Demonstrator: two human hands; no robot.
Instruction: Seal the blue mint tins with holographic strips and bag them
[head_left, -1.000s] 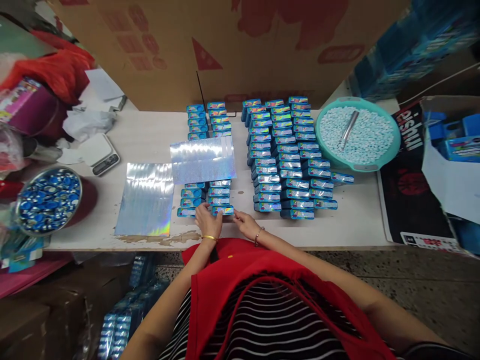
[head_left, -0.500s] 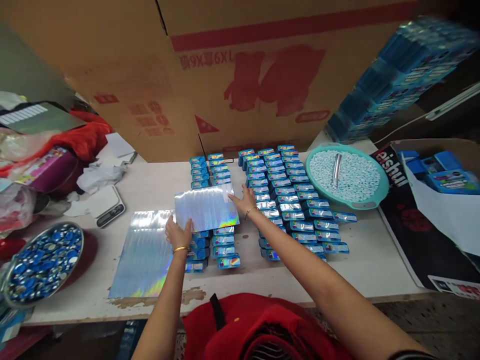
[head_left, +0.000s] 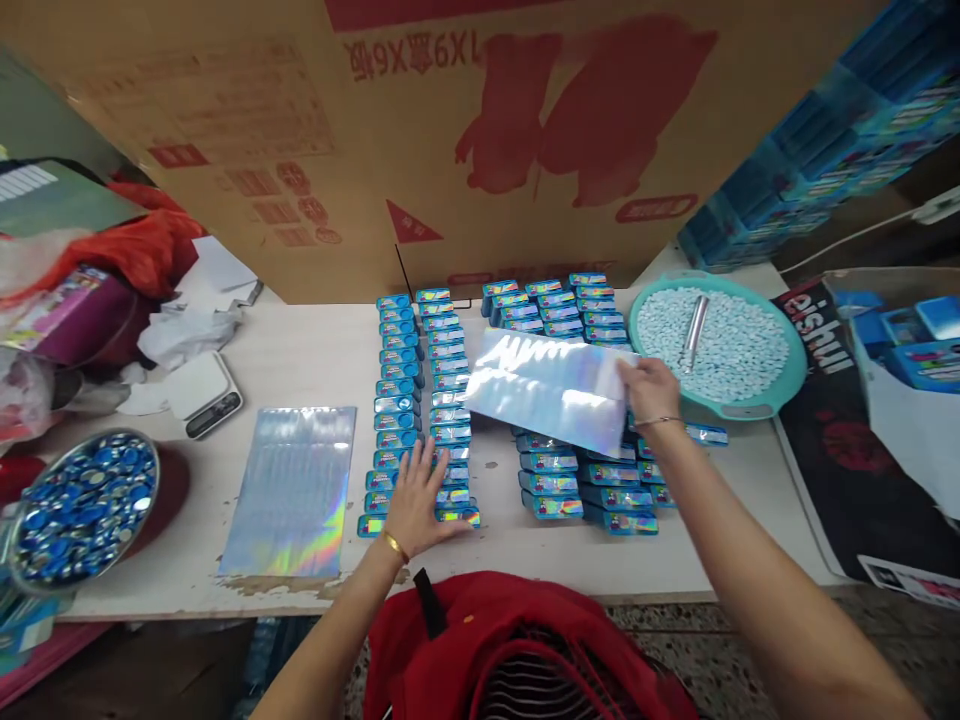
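My right hand pinches the right edge of a shiny holographic sheet, which hangs over the right-hand rows of small blue boxes and hides part of them. With fingers spread, my left hand lies over the near end of the left rows of blue boxes, holding nothing. Those boxes stand in two long columns with shiny labels on top. Left of them, a larger holographic sheet lies flat on the table.
A turquoise basin of pale pellets holds a metal tube. At left are a bowl of blue and silver pieces and a white scale. A large cardboard box stands behind; an open carton sits at right.
The held sheet has moved right, from above the left columns to above the right rows, in my right hand. My left hand has let go of it and moved right and nearer.
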